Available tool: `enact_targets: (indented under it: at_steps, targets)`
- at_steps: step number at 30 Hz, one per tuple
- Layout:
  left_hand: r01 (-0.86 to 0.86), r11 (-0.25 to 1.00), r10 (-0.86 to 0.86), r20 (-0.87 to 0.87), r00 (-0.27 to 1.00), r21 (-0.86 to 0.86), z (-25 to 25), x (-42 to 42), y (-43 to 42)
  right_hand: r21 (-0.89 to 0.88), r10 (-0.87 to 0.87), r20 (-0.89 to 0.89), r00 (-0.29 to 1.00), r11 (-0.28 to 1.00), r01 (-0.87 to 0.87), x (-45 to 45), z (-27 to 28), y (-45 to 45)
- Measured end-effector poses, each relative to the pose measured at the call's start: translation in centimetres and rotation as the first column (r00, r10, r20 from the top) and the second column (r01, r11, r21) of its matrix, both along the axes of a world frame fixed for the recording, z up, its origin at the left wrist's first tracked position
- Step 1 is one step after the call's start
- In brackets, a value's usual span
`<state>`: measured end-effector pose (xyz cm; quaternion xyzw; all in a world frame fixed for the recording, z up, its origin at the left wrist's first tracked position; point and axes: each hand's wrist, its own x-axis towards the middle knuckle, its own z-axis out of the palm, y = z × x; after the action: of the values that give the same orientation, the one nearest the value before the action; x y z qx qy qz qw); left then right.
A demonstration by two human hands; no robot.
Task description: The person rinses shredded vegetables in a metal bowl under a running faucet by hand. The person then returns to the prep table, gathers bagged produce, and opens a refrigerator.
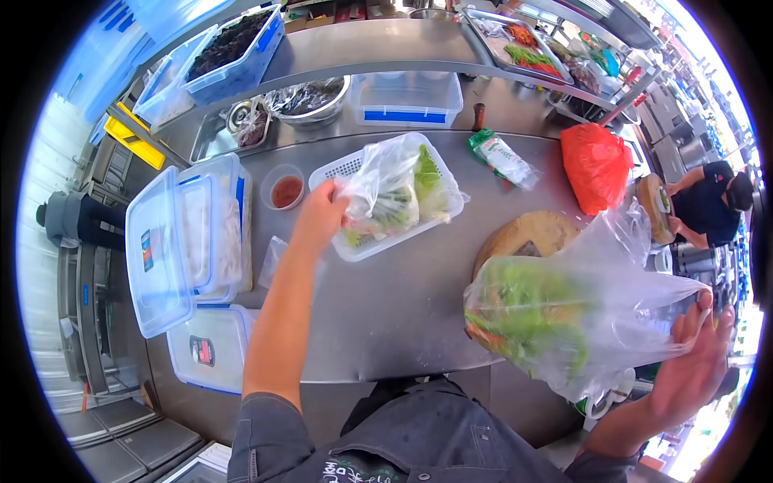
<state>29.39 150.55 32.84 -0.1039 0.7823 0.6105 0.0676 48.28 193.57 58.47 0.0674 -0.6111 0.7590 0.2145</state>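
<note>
With closed fingers, my left hand (324, 208) pinches the edge of a clear plastic bag (385, 173) that lies over leafy greens (431, 181) in a white perforated basket (354, 251). On the right, my right hand (696, 342) grips the top of a clear plastic produce bag (620, 310). Green leaves and some orange pieces show through that bag's film. It hangs partly in front of a round wooden chopping board (499, 245), and a dark blade-like piece (527, 249) on the board is half hidden.
Lidded clear tubs (161, 249) stand at the left, beside a small cup of red sauce (287, 191). Behind the basket is a clear bin (407, 101). A red bag (594, 167) and a green-white packet (503, 159) lie at back right. Another person (713, 201) works at far right.
</note>
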Motion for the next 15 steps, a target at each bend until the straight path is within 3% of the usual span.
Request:
enact_targets:
  at_steps: [1,2,3,5,6,7,9,13,14,15]
  targets:
    - [-0.093,0.922,-0.004,-0.248,0.969,-0.377,-4.1,0.3,-1.1,-0.001,-0.006,-0.005,1.0,1.0,0.006,0.0,0.0,-0.2]
    - [-0.264,0.703,-0.103,-0.463,0.881,-0.66,-7.9,1.3,-2.0,-0.007,-0.039,-0.003,0.999,0.999,0.039,0.1,-0.1,-0.2]
    - [-0.359,0.66,0.037,-0.448,0.893,-0.66,-10.5,2.5,-2.5,-0.011,-0.061,-0.003,0.998,0.998,0.061,0.1,-0.2,-0.1]
    - [-0.406,0.817,0.371,-0.164,0.914,-0.41,-11.9,4.7,-2.1,0.004,-0.005,0.013,1.0,1.0,0.005,0.1,-0.3,0.6]
    - [-0.426,0.9,0.435,0.17,0.884,-0.092,-11.8,5.4,-1.3,0.025,0.077,0.034,0.996,0.997,-0.078,0.2,-0.2,0.9]
    - [-0.426,0.9,0.435,0.176,0.883,-0.089,-12.7,5.8,-0.5,0.03,0.078,0.039,0.996,0.996,-0.079,0.1,-0.2,0.6]
    - [-0.503,0.788,0.307,0.481,0.821,0.355,-15.1,6.0,0.8,-0.007,0.003,0.031,1.0,1.0,-0.003,-0.2,-0.6,-0.7]
    - [-0.503,0.769,0.394,0.326,0.859,0.395,-17.4,2.9,0.4,-0.004,-0.054,0.047,0.997,0.998,0.055,-0.5,-0.4,-1.7]
    - [-0.479,0.788,0.391,0.287,0.875,0.386,-17.9,1.7,-0.4,0.021,0.135,0.09,0.987,0.99,-0.138,-0.4,0.0,-0.6]
    - [-0.454,0.807,0.385,0.248,0.889,0.376,-18.3,0.5,-1.2,0.04,0.133,0.099,0.986,0.99,-0.137,-0.3,-0.2,-0.9]
